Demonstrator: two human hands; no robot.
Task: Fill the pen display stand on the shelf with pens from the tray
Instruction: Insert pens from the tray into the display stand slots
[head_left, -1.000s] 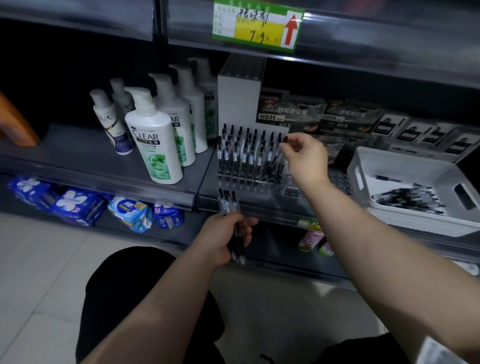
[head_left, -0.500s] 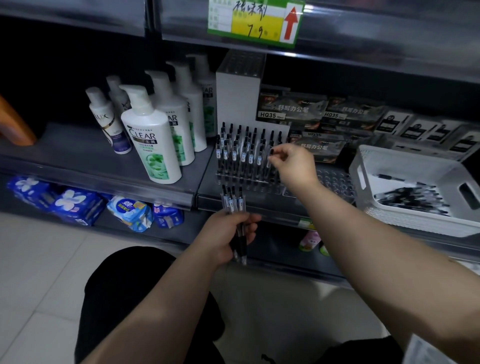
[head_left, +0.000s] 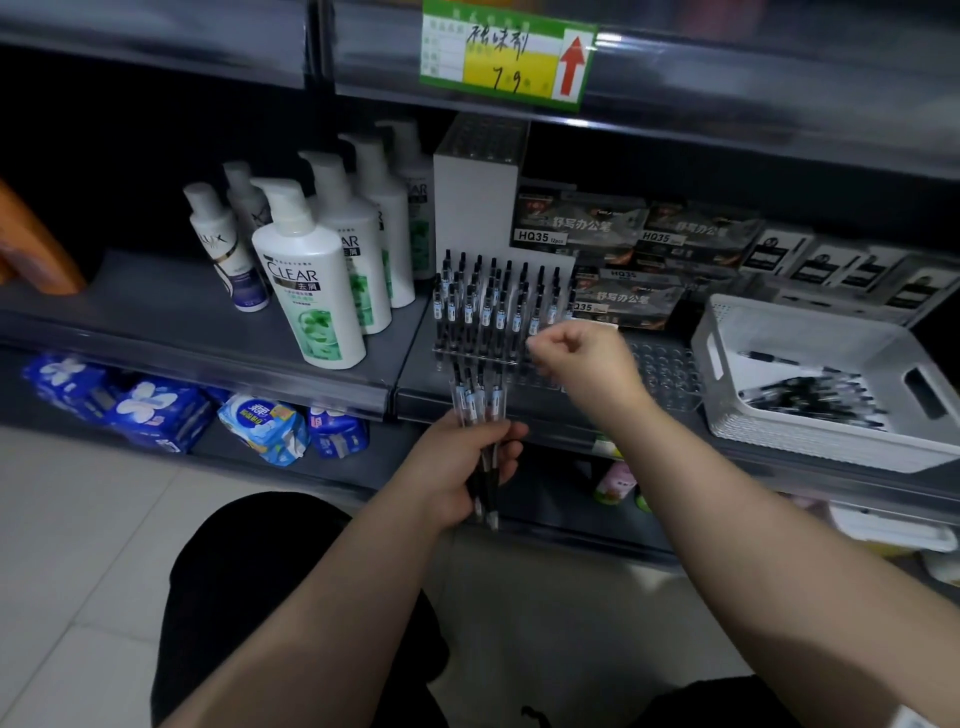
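The left hand (head_left: 457, 462) was wrapped tight around a bundle of pens (head_left: 480, 415), caps up, tips poking out below the palm, held just in front of the shelf edge (head_left: 291, 374) and below the display stand. The right hand (head_left: 582, 358) was up at the stand's front right corner, fingers curled in toward the thumb in a loose pinch; whether a pen sat inside that pinch could not be told, since the knuckles covered it.

Right there by the fingertips stood the pen display stand (head_left: 467, 348), a clear tiered rack on the shelf, its left and middle holes packed with upright black pens (head_left: 493, 301) in several rows. The clear section (head_left: 670, 374) to the right of the hand showed open holes. Behind the rack rose a white box-like backing (head_left: 475, 208).

Off to the right on the same shelf sat the white tray (head_left: 810, 332), a perforated basket with a handle cutout, and a loose heap of black pens (head_left: 810, 395) lay in its bottom. Behind it, dark boxes of pens marked HQ35 (head_left: 582, 228) were stacked along the back.

On the left, white shampoo bottles (head_left: 311, 291) stood in a cluster, the front one reading CLEAR. Above hung a green and yellow price tag (head_left: 504, 57) with a red arrow. Below, blue packets (head_left: 156, 410) lay on the lower shelf.
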